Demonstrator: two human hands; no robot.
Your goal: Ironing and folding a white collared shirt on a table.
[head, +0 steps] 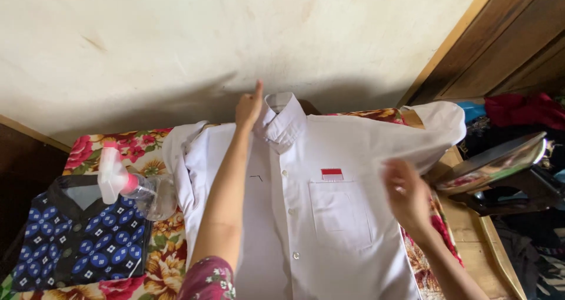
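A white button-up shirt [329, 217] with a chest pocket and a small red-and-white patch lies face up on a floral-covered surface. My left hand [249, 107] rests at the shirt's collar [282, 123], fingers pointing up toward the wall. On the right side of the shirt, my right hand [406, 194] pinches the fabric below the sleeve; it looks slightly blurred.
A clear spray bottle [138, 188] with a white and pink head lies left of the shirt. A folded blue patterned shirt [76, 241] sits at the lower left. An iron [500, 159] rests upturned at the right on a wooden edge. A pale wall stands behind.
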